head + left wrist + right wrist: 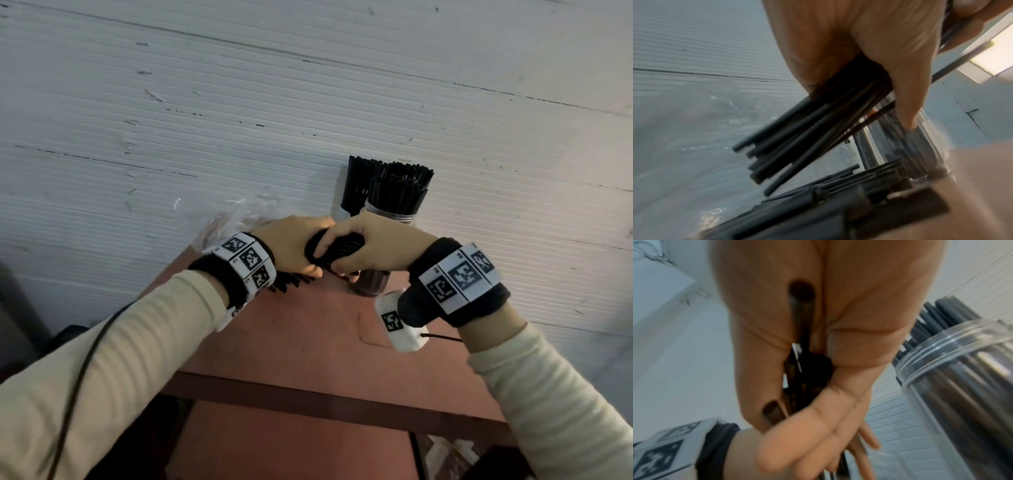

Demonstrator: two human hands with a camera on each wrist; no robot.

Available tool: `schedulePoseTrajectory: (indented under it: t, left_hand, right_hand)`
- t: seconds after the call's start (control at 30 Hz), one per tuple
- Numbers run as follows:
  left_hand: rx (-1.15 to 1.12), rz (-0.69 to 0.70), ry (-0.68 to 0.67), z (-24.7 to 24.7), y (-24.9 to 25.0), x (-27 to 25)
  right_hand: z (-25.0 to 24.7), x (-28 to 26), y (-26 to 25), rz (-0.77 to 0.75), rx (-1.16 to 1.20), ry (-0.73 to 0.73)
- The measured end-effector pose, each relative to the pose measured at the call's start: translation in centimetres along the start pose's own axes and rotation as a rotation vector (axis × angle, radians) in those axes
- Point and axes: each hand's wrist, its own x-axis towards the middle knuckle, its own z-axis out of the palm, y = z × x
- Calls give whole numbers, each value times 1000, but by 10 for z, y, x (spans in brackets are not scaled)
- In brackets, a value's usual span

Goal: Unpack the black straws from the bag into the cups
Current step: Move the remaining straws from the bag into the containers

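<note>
Both hands grip one bundle of black straws [339,247] over the back edge of the red-brown table [308,342]. My left hand [297,251] wraps its left part, and the loose ends [789,146] stick out below the palm. My right hand [356,255] curls round the right part, its fingers against the left hand's. Two clear cups [394,205] packed with upright straws stand by the wall, and the nearer one [962,386] is close to my right wrist. A third cup [371,286] stands under my right hand. The clear plastic bag [233,214] lies left of the hands.
More black straws [818,203] lie on the table below my left hand, beside the bag [694,129]. A white ribbed wall [308,85] rises directly behind the cups. The table's front edge and a lower shelf [291,445] are near me. A black cable [78,377] trails from my left wrist.
</note>
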Motion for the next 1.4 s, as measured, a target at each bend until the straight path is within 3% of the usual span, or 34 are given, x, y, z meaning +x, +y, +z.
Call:
schedulePoseTrajectory:
  t: [0.13,0.3,0.5,0.63,0.77,0.97,1.07,1.23,1.4]
  left_hand:
    - [-40,19,45,3,13,7]
    - [-180,-73,21,-3,27,16]
    - [-519,-80,133,-4,49,19]
    - [-715,-48,156,-3,61,20]
    - [-950,-82,169,11,62,25]
    - [-944,-226,-34,34,56,20]
    - [-999,-216,-60,33,57,20]
    - [-1012,-297,-123,37,54,21]
    - [-1035,-364,-220,45,47,23]
  right_hand:
    - [-6,-15,7,-12,5,51]
    - [-24,-32,8,-45,-103,176]
    - [-39,-43,-5,-186,-257,655]
    - [-45,-42,-17,-274,-154,809]
    - [-38,-26,-16,-295,-96,794]
    - [-18,-12,3,-172,-268,524]
    - [-12,-10,8,-256,-218,606]
    - [-4,-2,17,-202,-255,600]
    - [4,2,22,-274,-146,707]
